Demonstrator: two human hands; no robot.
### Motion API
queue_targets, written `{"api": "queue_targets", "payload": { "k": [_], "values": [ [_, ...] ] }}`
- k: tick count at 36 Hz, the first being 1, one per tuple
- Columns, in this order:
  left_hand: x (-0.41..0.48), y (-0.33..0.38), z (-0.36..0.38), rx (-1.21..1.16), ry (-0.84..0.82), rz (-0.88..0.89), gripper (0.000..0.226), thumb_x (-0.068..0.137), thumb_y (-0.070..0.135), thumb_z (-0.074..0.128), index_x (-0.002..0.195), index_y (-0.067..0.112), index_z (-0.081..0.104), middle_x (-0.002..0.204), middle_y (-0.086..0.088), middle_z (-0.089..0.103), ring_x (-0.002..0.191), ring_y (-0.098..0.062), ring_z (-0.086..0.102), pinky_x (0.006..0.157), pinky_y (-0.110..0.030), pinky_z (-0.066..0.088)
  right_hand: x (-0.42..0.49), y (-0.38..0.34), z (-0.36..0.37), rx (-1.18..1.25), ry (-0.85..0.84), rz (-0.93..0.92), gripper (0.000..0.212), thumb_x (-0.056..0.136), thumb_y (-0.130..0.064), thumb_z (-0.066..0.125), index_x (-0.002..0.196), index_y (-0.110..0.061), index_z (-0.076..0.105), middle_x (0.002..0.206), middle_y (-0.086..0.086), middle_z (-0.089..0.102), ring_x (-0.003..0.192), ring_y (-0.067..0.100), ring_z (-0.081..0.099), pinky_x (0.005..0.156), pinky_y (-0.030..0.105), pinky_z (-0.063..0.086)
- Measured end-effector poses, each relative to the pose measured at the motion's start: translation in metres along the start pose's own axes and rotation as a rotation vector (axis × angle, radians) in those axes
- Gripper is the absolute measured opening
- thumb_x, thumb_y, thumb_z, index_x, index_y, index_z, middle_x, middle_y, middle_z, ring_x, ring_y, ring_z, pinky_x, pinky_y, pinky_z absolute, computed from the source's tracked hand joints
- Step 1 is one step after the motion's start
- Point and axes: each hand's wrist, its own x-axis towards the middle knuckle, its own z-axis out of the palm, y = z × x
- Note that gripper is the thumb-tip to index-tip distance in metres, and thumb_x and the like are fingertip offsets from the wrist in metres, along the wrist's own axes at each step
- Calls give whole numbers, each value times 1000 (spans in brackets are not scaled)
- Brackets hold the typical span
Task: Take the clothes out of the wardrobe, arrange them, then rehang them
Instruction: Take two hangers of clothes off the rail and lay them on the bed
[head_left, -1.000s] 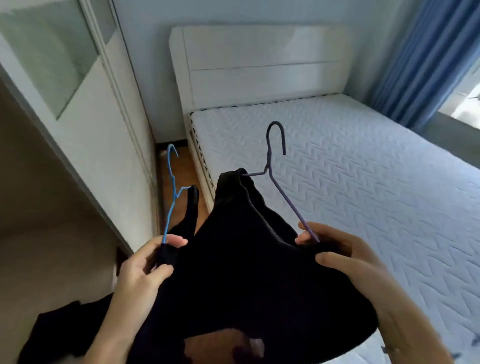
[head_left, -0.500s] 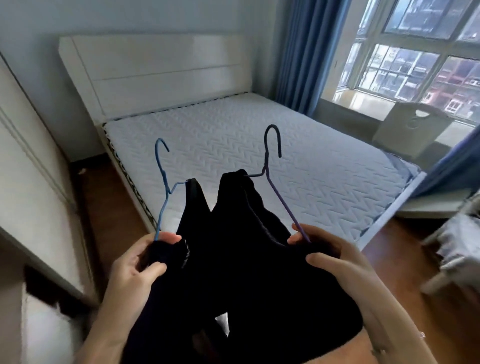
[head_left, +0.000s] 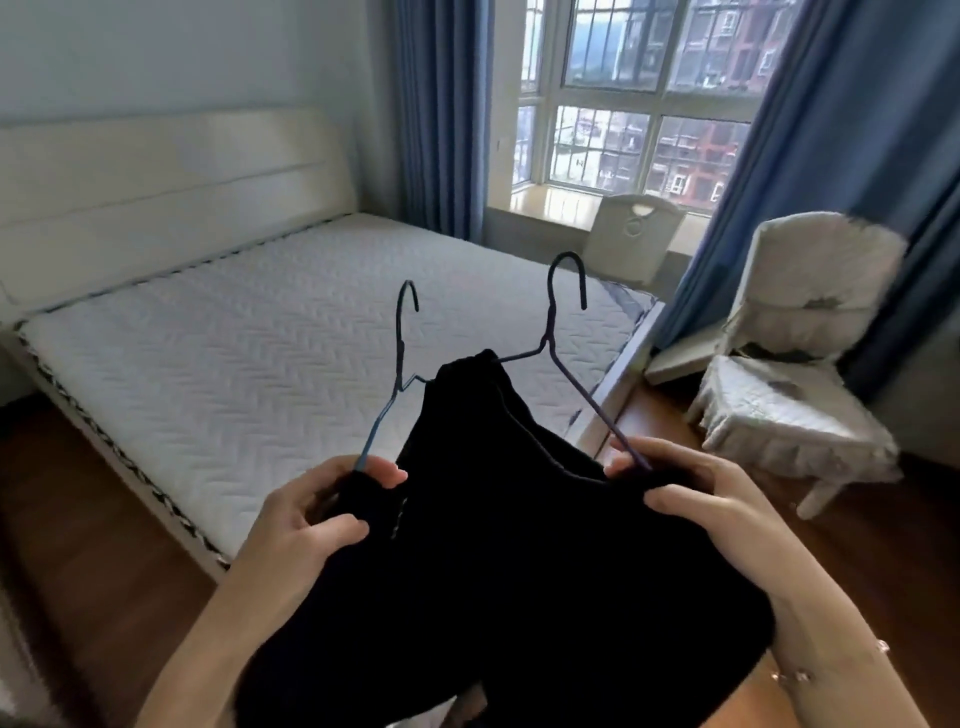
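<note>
Black clothes (head_left: 519, 545) hang in a bundle between my hands, low in the middle of the view. My left hand (head_left: 311, 514) grips one end of the cloth together with the shoulder of a blue wire hanger (head_left: 397, 358), whose hook points up. My right hand (head_left: 696, 493) holds the other end of the cloth and the arm of a purple wire hanger (head_left: 558, 338), hook also up. The wardrobe is out of view.
A bed with a bare white quilted mattress (head_left: 249, 364) and a cream headboard (head_left: 156, 192) lies ahead to the left. A covered chair (head_left: 795, 374) stands at the right on the wooden floor (head_left: 78, 519). Blue curtains (head_left: 441, 114) frame a window (head_left: 639, 98).
My view has swung right, away from the wardrobe toward the bed's foot, the window and the chair. Both hands keep the same hold on the clothes and hangers.
</note>
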Motion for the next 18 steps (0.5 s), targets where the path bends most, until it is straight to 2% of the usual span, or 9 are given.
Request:
{"api": "queue_targets", "payload": {
  "k": [3, 6, 8, 14, 18],
  "values": [
    [15, 7, 25, -23, -121, 19, 39, 67, -13, 58, 82, 20, 74, 92, 1, 74, 82, -13, 69, 66, -12, 53, -20, -1, -27, 24, 93, -7, 60, 81, 22, 48, 84, -28, 81, 92, 0, 77, 80, 10, 69, 72, 11, 53],
    [30, 11, 45, -41, -219, 27, 48, 72, -25, 47, 85, 13, 73, 94, 0, 75, 79, -14, 69, 63, -14, 53, -40, 0, -50, 30, 168, -6, 56, 80, 21, 49, 85, -24, 81, 94, 2, 77, 82, 15, 67, 71, 13, 54],
    [38, 12, 55, -45, -271, 43, 46, 73, -27, 45, 90, 7, 70, 95, -1, 75, 80, -16, 68, 64, -15, 53, -50, -1, -63, 13, 225, -4, 53, 80, 21, 49, 87, -21, 81, 97, 4, 77, 83, 14, 68, 72, 13, 54],
    [66, 9, 91, -57, -358, 66, 38, 76, -23, 49, 95, 4, 68, 94, 2, 75, 81, -10, 68, 67, -12, 53, -62, -6, -100, -82, 313, -37, 58, 81, 22, 50, 83, -27, 82, 92, -2, 78, 84, 3, 70, 76, 8, 53],
    [85, 8, 124, -73, -370, 51, 31, 78, -18, 54, 94, 5, 68, 95, 1, 75, 80, -8, 68, 66, -11, 53, -60, -3, -126, -119, 371, -24, 48, 81, 22, 50, 94, -18, 74, 90, -5, 78, 81, -1, 70, 74, 5, 52]
  ]
}}
